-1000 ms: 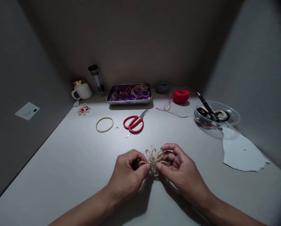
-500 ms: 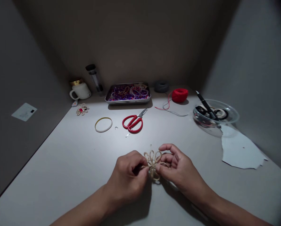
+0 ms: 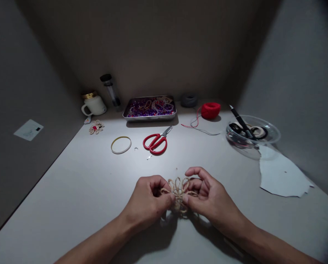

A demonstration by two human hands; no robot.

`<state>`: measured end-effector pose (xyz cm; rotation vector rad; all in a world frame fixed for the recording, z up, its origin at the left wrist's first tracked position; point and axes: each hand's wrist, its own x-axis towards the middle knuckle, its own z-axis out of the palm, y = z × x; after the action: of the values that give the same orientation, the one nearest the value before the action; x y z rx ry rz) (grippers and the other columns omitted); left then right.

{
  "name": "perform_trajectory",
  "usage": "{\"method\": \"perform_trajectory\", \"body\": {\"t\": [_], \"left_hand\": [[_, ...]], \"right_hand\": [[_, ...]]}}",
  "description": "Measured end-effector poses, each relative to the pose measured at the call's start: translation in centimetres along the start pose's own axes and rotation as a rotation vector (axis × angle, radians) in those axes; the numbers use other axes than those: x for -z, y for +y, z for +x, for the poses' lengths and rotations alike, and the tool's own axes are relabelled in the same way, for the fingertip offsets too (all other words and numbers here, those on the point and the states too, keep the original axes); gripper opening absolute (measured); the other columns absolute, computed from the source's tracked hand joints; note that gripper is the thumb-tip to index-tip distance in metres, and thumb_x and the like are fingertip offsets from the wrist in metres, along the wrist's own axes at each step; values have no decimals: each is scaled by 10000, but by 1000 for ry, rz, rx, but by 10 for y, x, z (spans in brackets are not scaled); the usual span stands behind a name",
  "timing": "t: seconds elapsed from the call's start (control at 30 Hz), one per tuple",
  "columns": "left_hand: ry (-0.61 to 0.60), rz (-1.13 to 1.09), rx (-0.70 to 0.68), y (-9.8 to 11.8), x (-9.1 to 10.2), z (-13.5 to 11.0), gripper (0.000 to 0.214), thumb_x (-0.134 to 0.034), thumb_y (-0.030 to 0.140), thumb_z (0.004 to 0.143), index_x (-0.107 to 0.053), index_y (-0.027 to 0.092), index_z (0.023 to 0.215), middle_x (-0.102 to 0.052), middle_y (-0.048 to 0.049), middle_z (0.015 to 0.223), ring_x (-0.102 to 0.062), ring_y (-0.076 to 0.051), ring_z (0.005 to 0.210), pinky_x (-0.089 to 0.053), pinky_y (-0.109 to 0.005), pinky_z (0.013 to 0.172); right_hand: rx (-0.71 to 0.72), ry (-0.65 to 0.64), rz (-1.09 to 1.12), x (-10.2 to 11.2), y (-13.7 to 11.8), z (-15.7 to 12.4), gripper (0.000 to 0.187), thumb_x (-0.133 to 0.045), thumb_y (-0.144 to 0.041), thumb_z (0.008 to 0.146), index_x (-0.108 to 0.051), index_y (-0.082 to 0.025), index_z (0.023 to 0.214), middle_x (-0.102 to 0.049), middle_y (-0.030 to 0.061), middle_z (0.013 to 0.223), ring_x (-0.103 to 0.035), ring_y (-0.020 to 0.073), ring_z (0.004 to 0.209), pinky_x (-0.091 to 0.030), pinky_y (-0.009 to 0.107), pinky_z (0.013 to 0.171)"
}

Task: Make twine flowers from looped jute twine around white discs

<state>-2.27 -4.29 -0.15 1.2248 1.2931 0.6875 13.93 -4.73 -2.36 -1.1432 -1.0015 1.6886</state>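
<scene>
A tan twine flower (image 3: pixel 178 186) with several looped petals is held between my two hands, low over the table. My left hand (image 3: pixel 150 200) pinches its left side, thumb near the flower's middle. On the other side my right hand (image 3: pixel 209 196) grips it between thumb and fingers, with the index finger raised and curved over the petals. The lower loops are partly blurred and shaded. Beyond the hands lie red-handled scissors (image 3: pixel 157 142), blades pointing away to the right. To their left is a thin hoop (image 3: pixel 121 145).
A metal tray (image 3: pixel 150 118) of beads stands at the back, with a mug (image 3: pixel 95 105) and a clear tube (image 3: pixel 111 93) on its left. Red thread (image 3: pixel 210 110) and grey thread (image 3: pixel 188 99) sit right of it. A clear bowl (image 3: pixel 275 134), torn white sheet (image 3: pixel 282 172) and finished-looking twine flower (image 3: pixel 97 127) flank them.
My left fingers have shifted their pinch, so a left petal loop now shows beside them. The flower has tipped slightly. My right hand has stayed almost in place.
</scene>
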Motion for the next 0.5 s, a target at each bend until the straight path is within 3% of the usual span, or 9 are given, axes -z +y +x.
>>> {"method": "perform_trajectory", "body": {"t": [0.17, 0.5], "left_hand": [[-24, 9, 75, 1, -2, 1, 50, -533, 158, 604, -561, 119, 592, -436, 55, 446, -322, -45, 393, -249, -183, 388], [2, -4, 2, -10, -11, -3, 60, -519, 168, 625, -542, 120, 596, -455, 32, 503, -350, -67, 458, -269, -202, 433]], "right_hand": [[0, -15, 5, -1, -1, -1, 451, -686, -132, 585, -392, -210, 917, -581, -51, 637, -515, 79, 523, -400, 205, 507], [6, -165, 45, 2, -2, -2, 445, -608, -132, 628, -378, -194, 1004, -542, -18, 742, -488, 100, 592, -371, 238, 528]]}}
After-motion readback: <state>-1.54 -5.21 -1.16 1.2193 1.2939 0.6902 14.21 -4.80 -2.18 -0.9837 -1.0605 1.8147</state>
